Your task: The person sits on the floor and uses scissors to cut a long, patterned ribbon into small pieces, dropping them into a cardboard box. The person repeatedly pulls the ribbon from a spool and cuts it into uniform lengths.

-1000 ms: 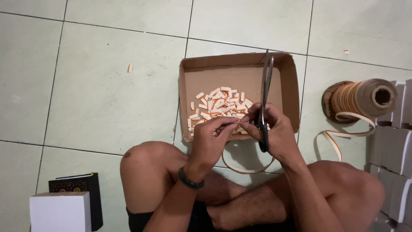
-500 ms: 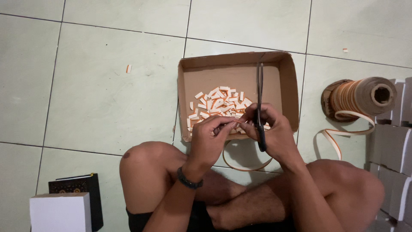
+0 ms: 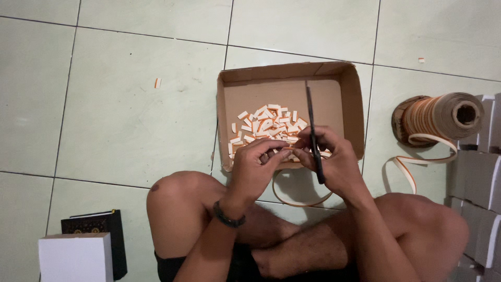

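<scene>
Scissors (image 3: 313,130) stand blade-up in the right hand (image 3: 334,162), whose grip is wrapped round the handles — the blades look pressed together, pointing away over the cardboard box (image 3: 355,99). Just left of that grip, the left hand (image 3: 255,164) pinches the free end of the orange-and-white strip (image 3: 300,201) between thumb and fingertips, the 2 hands almost touching above the box's near wall. Below the grips the strip sags in a loop toward the person's crossed legs, then runs off to the right along the floor (image 3: 130,115) to the roll (image 3: 443,117), which lies well apart from both hands. Beyond the grips, inside the box, sits a heap of cut pieces (image 3: 269,125) — a fair pile, so a good share of cutting looks done, yet the roll is thick with strip and much seems left. 1 stray piece (image 3: 157,82) lies on the floor far to the left, and a white box (image 3: 75,258) and a dark book (image 3: 96,224) sit low on the left.
</scene>
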